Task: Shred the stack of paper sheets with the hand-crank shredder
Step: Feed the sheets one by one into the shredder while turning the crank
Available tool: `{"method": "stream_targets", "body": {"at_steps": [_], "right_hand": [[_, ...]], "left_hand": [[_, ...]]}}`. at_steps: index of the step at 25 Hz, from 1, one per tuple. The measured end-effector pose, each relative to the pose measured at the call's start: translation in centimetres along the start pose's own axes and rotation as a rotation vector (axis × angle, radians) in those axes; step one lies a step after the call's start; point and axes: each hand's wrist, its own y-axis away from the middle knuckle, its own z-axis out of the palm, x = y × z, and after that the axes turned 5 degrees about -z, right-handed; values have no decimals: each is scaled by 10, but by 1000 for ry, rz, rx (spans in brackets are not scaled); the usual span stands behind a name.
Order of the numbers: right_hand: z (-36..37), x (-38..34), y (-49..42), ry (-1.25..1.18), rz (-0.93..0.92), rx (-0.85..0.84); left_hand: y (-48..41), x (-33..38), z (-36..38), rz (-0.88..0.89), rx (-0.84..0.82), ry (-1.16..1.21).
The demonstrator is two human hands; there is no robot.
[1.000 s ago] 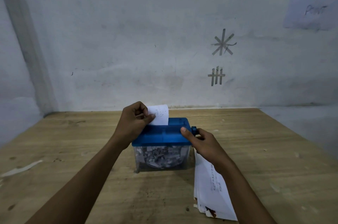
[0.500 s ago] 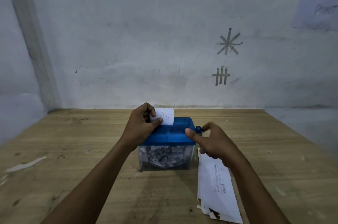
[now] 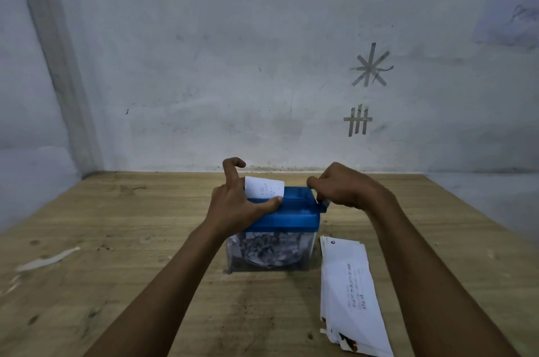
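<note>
A small hand-crank shredder with a blue lid (image 3: pixel 291 215) and a clear bin (image 3: pixel 271 251) full of paper shreds stands on the wooden table. A short white paper sheet (image 3: pixel 264 187) sticks up out of the lid's slot. My left hand (image 3: pixel 236 205) holds this sheet at the slot: the thumb lies across its front, the index finger is lifted and hooked above it, and the other fingers are hidden behind it. My right hand (image 3: pixel 347 187) grips the blue crank handle (image 3: pixel 323 205) at the lid's right end. The stack of paper sheets (image 3: pixel 350 292) lies to the right of the shredder.
A pale wall with tape marks (image 3: pixel 369 67) rises right behind the table (image 3: pixel 116 240). A side wall closes in on the left. A white scrap (image 3: pixel 48 260) lies on the table at the left. A paper note (image 3: pixel 513 3) hangs on the wall at top right.
The sheet has sunk lower into the slot. My right hand has swung up and back with the crank. My left index finger has lifted off the paper.
</note>
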Motion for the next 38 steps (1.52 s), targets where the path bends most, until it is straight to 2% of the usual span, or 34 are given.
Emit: {"method": "stream_targets", "body": {"at_steps": [2,4,6,8,12,15,17,20,23,25,28,31,34,38], "right_hand": [[-21,5,-9,-41,-11,-213],[-29,25,-1,-115,-150,-304],[-25,46,13,-299,-294,-250],[-14,54,13,-476,-321,-133],[20,53,-14,-700,-200,14],[59,58,-27,-962,11,36],[84,63,-23,-1025,160,47],[104,69,-1,-1037,220,29],[106,64,36,-887,207,82],[102,56,63,-756,140,179],[72,47,82,-553,-89,327],[52,44,80,-657,-245,387],[46,38,59,-686,-323,525],[31,32,7,-603,-268,547]], "left_hand": [[0,-1,1,23,13,-29],[-2,-3,3,44,21,-64],[-5,-6,4,55,26,-78],[-5,-9,6,62,32,-76],[-6,-11,6,52,20,-72],[-6,-8,7,74,44,-94],[-3,-5,8,108,70,-151],[1,-1,9,90,95,-190],[0,3,9,49,91,-212],[1,5,9,47,81,-231],[-3,3,8,80,88,-233],[-6,-4,7,99,64,-175],[-8,-8,9,97,30,-137],[-8,-8,10,82,20,-91]]}}
